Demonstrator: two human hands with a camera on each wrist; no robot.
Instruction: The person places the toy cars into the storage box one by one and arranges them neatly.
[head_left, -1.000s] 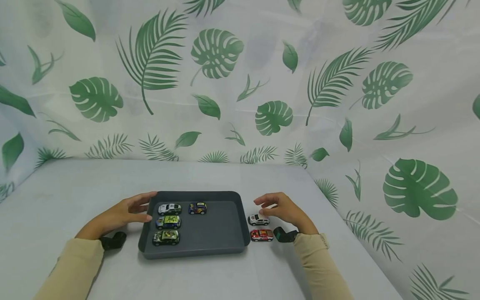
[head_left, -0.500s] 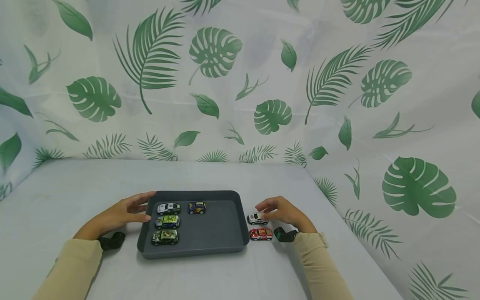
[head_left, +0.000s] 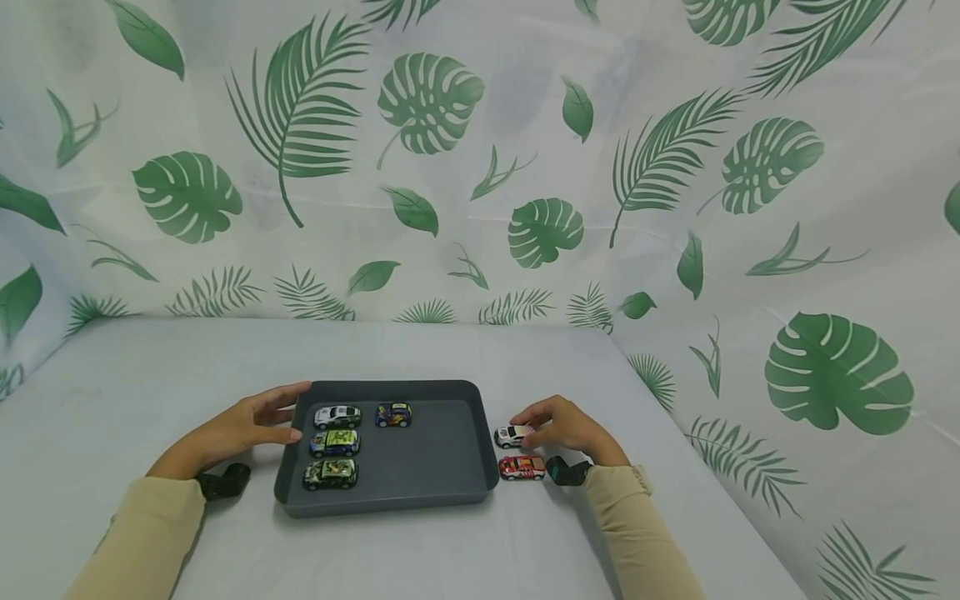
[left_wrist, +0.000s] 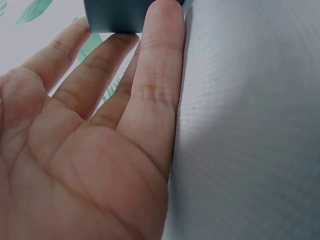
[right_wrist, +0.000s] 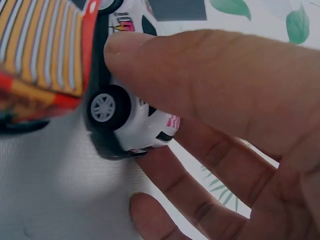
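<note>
A dark grey tray (head_left: 431, 457) lies on the table, and my left hand (head_left: 232, 432) rests at its left side. The fingers of that hand are fairly straight, with tips against the tray wall (left_wrist: 117, 17) in the left wrist view. Just right of the tray, my right hand (head_left: 576, 432) pinches a white toy car (head_left: 509, 436) between thumb and fingers. In the right wrist view the thumb presses the side of the white car (right_wrist: 150, 127), its wheels low by the tabletop. A red toy car (head_left: 521, 468) sits right beside it, nearer me.
Inside the tray, a white-and-green toy car (head_left: 337, 416), a yellow-green and blue one (head_left: 335, 443) and a camouflage-patterned one (head_left: 331, 473) form a left column. A dark blue toy car (head_left: 393, 415) stands right of the top one. A leaf-print curtain (head_left: 450, 167) hangs behind the table.
My right hand has come down slightly, and its thumb and fingers have closed on the white toy car. The left hand and the cars in the tray have stayed put.
</note>
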